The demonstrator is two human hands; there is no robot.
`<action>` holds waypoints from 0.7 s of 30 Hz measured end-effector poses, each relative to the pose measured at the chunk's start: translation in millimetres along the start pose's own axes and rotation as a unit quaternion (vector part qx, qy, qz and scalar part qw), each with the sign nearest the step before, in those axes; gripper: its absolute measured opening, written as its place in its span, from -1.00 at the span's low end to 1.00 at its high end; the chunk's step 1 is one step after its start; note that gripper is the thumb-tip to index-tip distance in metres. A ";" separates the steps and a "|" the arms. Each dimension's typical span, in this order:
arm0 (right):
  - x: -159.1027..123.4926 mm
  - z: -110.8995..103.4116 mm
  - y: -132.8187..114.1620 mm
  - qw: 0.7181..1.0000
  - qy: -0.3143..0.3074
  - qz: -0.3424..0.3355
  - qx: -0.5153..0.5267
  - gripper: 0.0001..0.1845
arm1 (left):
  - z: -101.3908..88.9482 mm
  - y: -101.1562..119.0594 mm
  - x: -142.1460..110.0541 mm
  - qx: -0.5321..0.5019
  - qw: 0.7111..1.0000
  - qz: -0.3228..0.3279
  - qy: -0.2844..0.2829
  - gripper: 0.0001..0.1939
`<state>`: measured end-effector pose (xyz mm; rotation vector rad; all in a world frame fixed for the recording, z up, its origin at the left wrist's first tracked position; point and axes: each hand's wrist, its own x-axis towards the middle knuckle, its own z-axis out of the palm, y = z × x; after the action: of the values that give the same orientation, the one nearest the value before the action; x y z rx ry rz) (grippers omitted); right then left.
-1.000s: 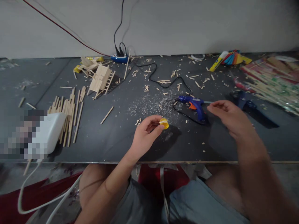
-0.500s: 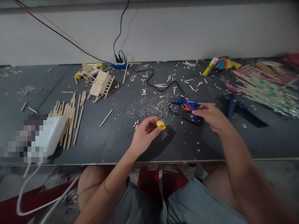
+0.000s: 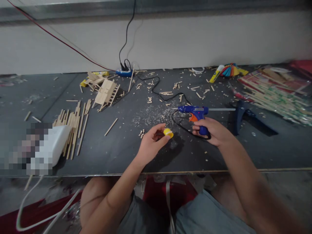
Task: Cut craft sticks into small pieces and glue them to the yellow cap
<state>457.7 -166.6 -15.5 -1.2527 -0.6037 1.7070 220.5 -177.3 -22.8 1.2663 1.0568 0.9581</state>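
Note:
Between the thumb and fingers of my left hand (image 3: 152, 143) is a small yellow ring-shaped piece (image 3: 168, 133), tilted over the table. My right hand (image 3: 213, 130) is closed around the handle of a blue glue gun (image 3: 195, 112) with an orange trigger. The gun's nozzle points left, and a translucent glue stick (image 3: 220, 109) sticks out of its back end. Its black cord loops beneath it. Strands and crumbs of dried glue (image 3: 156, 115) lie on the table beyond my left hand.
Wooden sticks (image 3: 70, 130) lie at left beside a white device (image 3: 57, 146). A small wooden model (image 3: 106, 91) stands near a blue power socket (image 3: 124, 72). To the right are a dark blue tool (image 3: 258, 122), bagged sticks (image 3: 278, 100) and a yellow glue tube (image 3: 215, 75). Wood offcuts are scattered behind.
My right hand has moved from the glue stick's end to the gun's handle and gripped it. The glue stick now shows at greater length. My left hand keeps holding the yellow piece.

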 end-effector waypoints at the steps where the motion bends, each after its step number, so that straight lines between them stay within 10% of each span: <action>1: -2.4 1.9 0.1 1.000 -0.003 0.001 0.010 -0.84 | 0.7 1.3 -0.6 -0.003 1.000 -0.002 -0.004 -0.52; 21: -26.6 42.1 26.3 0.997 0.013 -0.069 0.011 -0.65 | 3.4 9.2 -14.7 -0.077 0.995 -0.003 -0.068 -0.69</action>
<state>410.9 -197.2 -8.3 -1.1876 -0.6411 1.5767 220.2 -191.6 -12.4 1.1828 0.8629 0.9177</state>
